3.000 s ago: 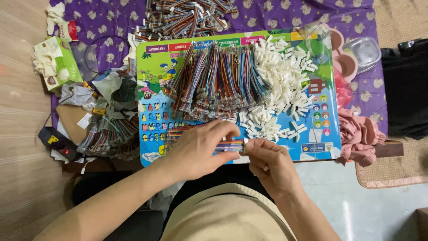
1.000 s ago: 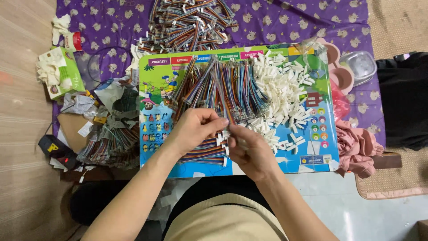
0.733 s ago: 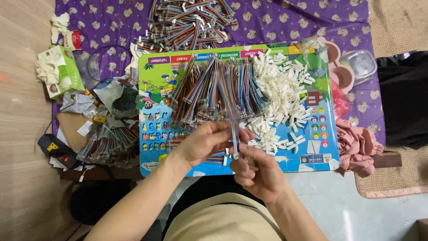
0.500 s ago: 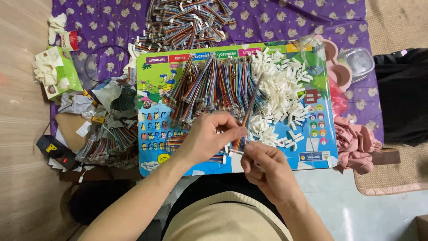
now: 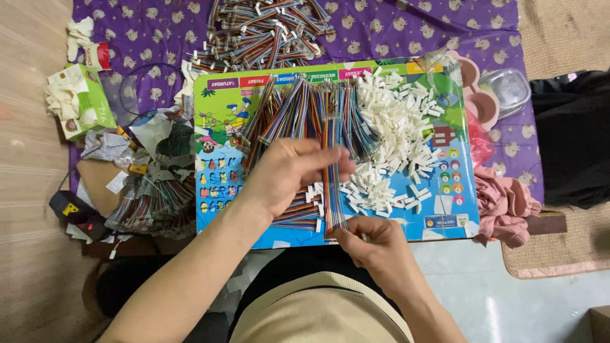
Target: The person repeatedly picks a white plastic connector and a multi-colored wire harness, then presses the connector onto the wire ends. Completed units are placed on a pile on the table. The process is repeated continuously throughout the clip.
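While the left hand (image 5: pixel 289 174) pinches the ribbon cable (image 5: pixel 330 171) at mid-length, frame centre, the right hand (image 5: pixel 372 244) grips its lower end just below. Judged light, limp, flat; thin wires would kink, so the ends look the safest hold. Count: one cable in hand; one fanned cable bundle (image 5: pixel 305 117) on the board (image 5: pixel 222 114); one white connector heap (image 5: pixel 397 136) right of centre, too many to count; one cable pile (image 5: pixel 260 32) at top.

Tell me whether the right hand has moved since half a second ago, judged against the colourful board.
Yes. The right hand has dropped toward the board's near edge, still pinching the lower end of a ribbon cable.
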